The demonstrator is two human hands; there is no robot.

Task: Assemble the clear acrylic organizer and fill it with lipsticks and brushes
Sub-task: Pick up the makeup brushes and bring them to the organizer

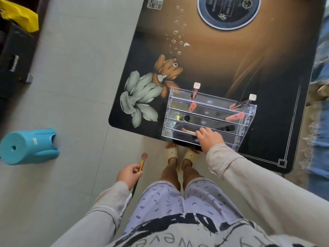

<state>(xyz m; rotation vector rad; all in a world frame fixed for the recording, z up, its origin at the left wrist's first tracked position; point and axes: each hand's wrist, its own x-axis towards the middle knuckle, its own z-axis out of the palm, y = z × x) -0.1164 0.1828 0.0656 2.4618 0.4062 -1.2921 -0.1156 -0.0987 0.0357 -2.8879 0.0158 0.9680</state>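
Observation:
The clear acrylic organizer (210,111) stands near the front edge of the dark table (213,56), its stepped rows rising toward the back. Two lip glosses with white caps (195,90) lean in the back row, and two pink lipsticks (234,117) sit one row lower. A black item (187,118) sits in the middle row. My right hand (209,139) rests over the front rows, fingers on a gold-and-dark brush (188,131) lying there. My left hand (129,175) is off the table over the floor, holding a pink-tipped makeup brush (142,162) upright.
The table has a printed flower pattern (142,97) at left and a round dark inset (228,12) at the back. A teal stool (29,147) lies on the tiled floor at left. My feet in cream slippers (179,157) stand just below the table edge.

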